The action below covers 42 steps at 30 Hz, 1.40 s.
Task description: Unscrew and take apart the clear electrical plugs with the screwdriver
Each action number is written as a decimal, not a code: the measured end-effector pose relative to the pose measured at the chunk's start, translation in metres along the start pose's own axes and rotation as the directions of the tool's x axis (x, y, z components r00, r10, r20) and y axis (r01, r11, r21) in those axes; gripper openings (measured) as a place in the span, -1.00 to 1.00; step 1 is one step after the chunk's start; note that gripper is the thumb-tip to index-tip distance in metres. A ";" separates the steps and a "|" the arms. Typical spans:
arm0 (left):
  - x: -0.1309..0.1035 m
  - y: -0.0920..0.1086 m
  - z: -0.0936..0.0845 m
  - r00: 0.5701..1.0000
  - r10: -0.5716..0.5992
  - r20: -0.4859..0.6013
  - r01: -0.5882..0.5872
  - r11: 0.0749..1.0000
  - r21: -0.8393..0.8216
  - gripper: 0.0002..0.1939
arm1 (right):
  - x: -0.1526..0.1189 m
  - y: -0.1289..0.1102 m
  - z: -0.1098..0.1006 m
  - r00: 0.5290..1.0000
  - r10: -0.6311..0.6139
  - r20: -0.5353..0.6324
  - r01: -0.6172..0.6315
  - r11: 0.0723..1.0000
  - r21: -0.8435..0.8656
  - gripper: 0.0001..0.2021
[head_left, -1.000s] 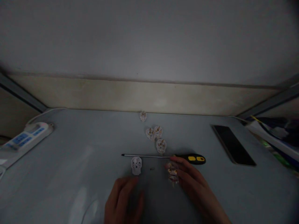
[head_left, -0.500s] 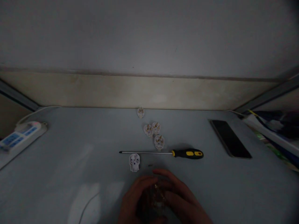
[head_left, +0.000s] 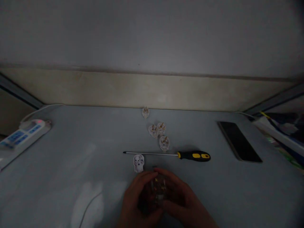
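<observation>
Both hands meet low in the middle of the head view, fingers curled round a small electrical plug (head_left: 159, 187) with brass-coloured metal parts. My left hand (head_left: 139, 196) holds its left side; my right hand (head_left: 184, 196) grips it from the right, thumb near its lower end. Shadow hides much of the plug. Just beyond the fingers lie a white plug cover (head_left: 138, 163) and a small dark piece (head_left: 155, 167). A cross-tipped screwdriver (head_left: 193, 155) with a black and yellow handle lies across the table behind them. Farther back sit several white plug halves with brass pins (head_left: 164, 143).
A white power strip (head_left: 26, 139) with blue sockets lies at the left. A phone (head_left: 239, 142) rests at the right, near a heap of papers and dark items (head_left: 282, 129). A thin cable (head_left: 87, 207) is at lower left. The wall (head_left: 152, 91) bounds the table's back.
The plug has turned between my hands, showing its brass parts from another side. My right thumb has moved down to its lower end. The whole view has shifted slightly.
</observation>
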<state>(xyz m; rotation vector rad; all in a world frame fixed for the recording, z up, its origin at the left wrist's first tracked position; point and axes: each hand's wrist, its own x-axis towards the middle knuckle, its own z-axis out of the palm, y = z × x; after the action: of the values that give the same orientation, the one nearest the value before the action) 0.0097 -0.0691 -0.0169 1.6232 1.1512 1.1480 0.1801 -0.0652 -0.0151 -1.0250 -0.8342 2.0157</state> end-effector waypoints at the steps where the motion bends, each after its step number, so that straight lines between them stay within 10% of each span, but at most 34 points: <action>1: 0.000 0.000 0.000 1.000 0.015 -0.008 -0.015 1.000 0.015 -0.38 | 0.000 0.001 0.001 1.000 -0.014 0.005 0.014 1.000 0.007 -0.35; 10: 0.006 0.004 -0.004 0.996 0.050 0.069 -0.050 0.999 0.005 -0.27 | 0.002 -0.016 0.008 0.999 0.049 0.022 -0.050 0.997 0.050 -0.36; 20: 0.007 0.014 -0.008 0.908 -0.275 0.315 0.409 0.739 -0.535 -0.74 | -0.002 -0.023 0.004 0.995 0.055 0.087 -0.059 0.997 0.044 -0.28; 32: 0.020 0.018 -0.012 0.954 -0.285 0.090 0.283 0.760 -0.585 -0.77 | -0.001 -0.038 0.016 1.000 0.022 0.007 -0.022 1.000 0.016 -0.34; 42: 0.014 0.009 -0.004 0.883 -0.468 0.015 0.391 0.720 -0.573 -0.74 | -0.008 -0.020 0.012 0.963 -0.192 -0.189 0.155 0.969 -0.193 -0.59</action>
<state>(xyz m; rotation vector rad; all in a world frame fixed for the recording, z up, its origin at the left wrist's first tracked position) 0.0098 -0.0568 -0.0047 0.7742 1.0607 1.1452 0.1794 -0.0639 0.0093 -1.1941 -0.9677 1.6781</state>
